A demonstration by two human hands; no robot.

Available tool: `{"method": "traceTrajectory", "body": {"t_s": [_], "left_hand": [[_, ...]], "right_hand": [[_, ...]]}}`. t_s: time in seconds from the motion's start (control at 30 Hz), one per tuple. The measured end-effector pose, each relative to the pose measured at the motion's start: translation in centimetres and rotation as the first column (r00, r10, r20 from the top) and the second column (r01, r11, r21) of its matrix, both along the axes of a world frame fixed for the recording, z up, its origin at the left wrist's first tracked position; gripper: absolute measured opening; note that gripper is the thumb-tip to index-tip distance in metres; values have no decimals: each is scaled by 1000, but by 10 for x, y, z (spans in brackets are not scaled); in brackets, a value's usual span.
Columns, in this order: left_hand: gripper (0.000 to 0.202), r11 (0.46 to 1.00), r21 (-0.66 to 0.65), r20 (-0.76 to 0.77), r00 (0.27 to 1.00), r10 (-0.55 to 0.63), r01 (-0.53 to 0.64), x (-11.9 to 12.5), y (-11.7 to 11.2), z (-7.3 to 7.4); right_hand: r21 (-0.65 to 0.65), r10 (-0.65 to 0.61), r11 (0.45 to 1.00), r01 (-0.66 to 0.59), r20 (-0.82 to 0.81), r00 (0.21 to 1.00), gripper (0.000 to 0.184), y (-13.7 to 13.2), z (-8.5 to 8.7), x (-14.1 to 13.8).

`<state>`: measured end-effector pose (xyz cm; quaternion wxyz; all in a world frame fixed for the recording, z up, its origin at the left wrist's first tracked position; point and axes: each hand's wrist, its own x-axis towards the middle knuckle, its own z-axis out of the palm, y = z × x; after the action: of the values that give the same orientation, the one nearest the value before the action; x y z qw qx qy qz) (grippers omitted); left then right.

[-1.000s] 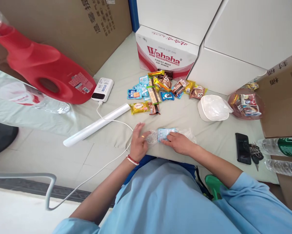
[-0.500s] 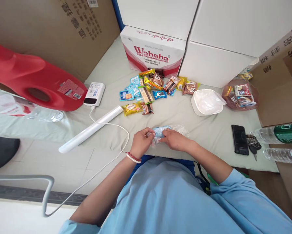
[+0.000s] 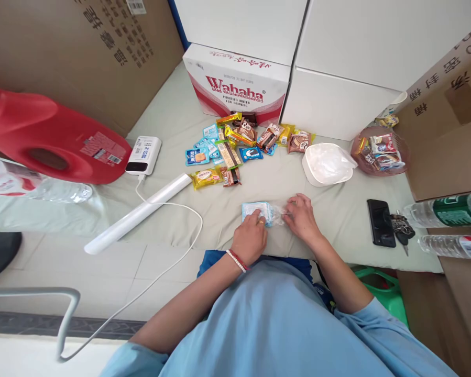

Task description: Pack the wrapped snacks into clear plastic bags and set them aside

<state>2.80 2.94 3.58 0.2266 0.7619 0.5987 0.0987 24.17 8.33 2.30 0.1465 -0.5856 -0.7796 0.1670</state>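
A flat blue-and-white packet (image 3: 248, 208) lies on the cloth in front of me, with a clear plastic bag (image 3: 277, 214) around or against it. My left hand (image 3: 251, 238) presses the packet down from the near side, its fingers partly curled on top. At the bag's right end, my right hand (image 3: 303, 220) has its fingertips closed on the crinkled plastic. Farther back, several small wrapped snacks are piled, among them a yellow snack packet (image 3: 207, 178) and a blue sachet (image 3: 251, 153).
A white plastic tub (image 3: 325, 178) and a pink bowl of snacks (image 3: 402, 157) stand right of the pile. A phone (image 3: 380, 222) and keys (image 3: 402, 228) lie at right. Leftward are a white roll (image 3: 137, 214), a cabled white device (image 3: 144, 154) and a red jug (image 3: 74, 139).
My left hand has moved right and now rests on the packet. My right hand has shifted right to the bag's end. The packet now lies flatter and more exposed; the view has turned slightly.
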Motion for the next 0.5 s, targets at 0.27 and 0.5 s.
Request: {"method": "traceTrajectory", "body": {"t_s": [0.27, 0.5], "left_hand": [[40, 994, -39, -161, 981, -108, 103, 5, -1, -2], [37, 990, 13, 176, 975, -139, 139, -29, -19, -9]], "right_hand": [[-278, 64, 958, -68, -22, 998, 16, 20, 39, -63], [-345, 311, 899, -271, 66, 948, 22, 28, 22, -114]]}}
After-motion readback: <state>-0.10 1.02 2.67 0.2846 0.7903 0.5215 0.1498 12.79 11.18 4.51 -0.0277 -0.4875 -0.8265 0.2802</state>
